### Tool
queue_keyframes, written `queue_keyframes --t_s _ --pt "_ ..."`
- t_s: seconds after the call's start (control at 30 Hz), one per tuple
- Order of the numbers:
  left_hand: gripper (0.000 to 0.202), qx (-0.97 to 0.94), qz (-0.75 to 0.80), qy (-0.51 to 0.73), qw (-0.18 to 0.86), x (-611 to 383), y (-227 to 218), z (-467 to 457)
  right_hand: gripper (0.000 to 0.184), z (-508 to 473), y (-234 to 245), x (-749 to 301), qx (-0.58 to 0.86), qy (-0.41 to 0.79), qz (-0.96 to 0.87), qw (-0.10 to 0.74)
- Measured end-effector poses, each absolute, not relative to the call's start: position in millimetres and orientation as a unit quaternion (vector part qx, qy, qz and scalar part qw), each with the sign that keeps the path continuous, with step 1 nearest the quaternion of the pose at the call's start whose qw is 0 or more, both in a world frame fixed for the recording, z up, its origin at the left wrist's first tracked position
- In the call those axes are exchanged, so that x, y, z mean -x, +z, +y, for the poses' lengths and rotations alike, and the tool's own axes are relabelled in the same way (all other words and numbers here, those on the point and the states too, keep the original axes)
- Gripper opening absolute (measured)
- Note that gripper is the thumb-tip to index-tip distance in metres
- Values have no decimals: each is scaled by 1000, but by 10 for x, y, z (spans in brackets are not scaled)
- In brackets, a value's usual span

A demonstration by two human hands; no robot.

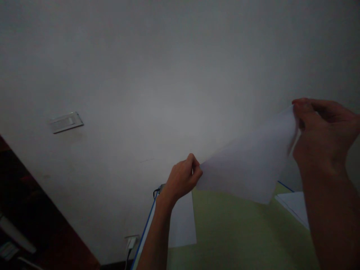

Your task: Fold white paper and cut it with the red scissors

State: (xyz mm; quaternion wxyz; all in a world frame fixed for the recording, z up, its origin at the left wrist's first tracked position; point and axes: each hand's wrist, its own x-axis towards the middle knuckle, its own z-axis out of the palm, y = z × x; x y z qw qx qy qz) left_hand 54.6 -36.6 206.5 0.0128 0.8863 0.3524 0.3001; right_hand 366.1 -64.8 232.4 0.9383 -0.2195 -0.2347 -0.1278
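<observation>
A white sheet of paper is stretched in the air between my two hands, above a green tabletop. My left hand pinches its left corner between thumb and fingers. Higher up at the right, my right hand grips the upper right corner, where the sheet bends. The lower edge of the sheet hangs free. Beneath my left forearm lies another white sheet on the table. More white paper rests at the right, partly covered by my right forearm.
A pale wall rises behind the table and carries a switch plate. Low on the wall, a white plug with cables sits in a socket. A small dark object with a strap is behind my left wrist. Dark furniture stands at the left.
</observation>
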Motion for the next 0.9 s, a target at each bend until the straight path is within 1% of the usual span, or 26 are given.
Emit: queue_keyframes --t_s 0.13,0.23,0.33,0.43,0.5,0.57,0.63,0.73,0.77,0.83,0.9 --pt "5 -878 360 312 34 -442 2090 -300 13 -640 2298 -3635 249 -99 -259 928" --pt "11 -838 373 395 58 -324 2131 -238 10 -691 2219 -3710 315 -9 -334 889" --pt "14 -785 381 476 108 -210 2207 -234 15 -754 2098 -3904 394 83 -440 803" --pt "18 -748 391 517 144 -145 2283 -290 21 -743 2001 -4085 453 128 -538 699" --pt "19 -748 389 517 149 -149 2314 -337 27 -693 1990 -4080 480 107 -551 674" --pt "19 -764 384 499 140 -190 2326 -381 29 -647 2025 -3919 488 17 -532 691" --pt "18 -784 385 474 117 -254 2329 -421 26 -637 2083 -3616 453 -43 -601 657" --pt "15 -806 396 432 79 -341 2339 -481 16 -683 2154 -3061 363 16 -737 570" --pt "14 -814 397 418 74 -360 2346 -502 15 -701 2163 -2896 339 18 -773 535" --pt "13 -829 390 393 76 -383 2362 -543 16 -715 2154 -2647 323 4 -815 480" --pt "12 -839 381 379 86 -396 2376 -577 16 -694 2115 -2513 339 3 -821 459"
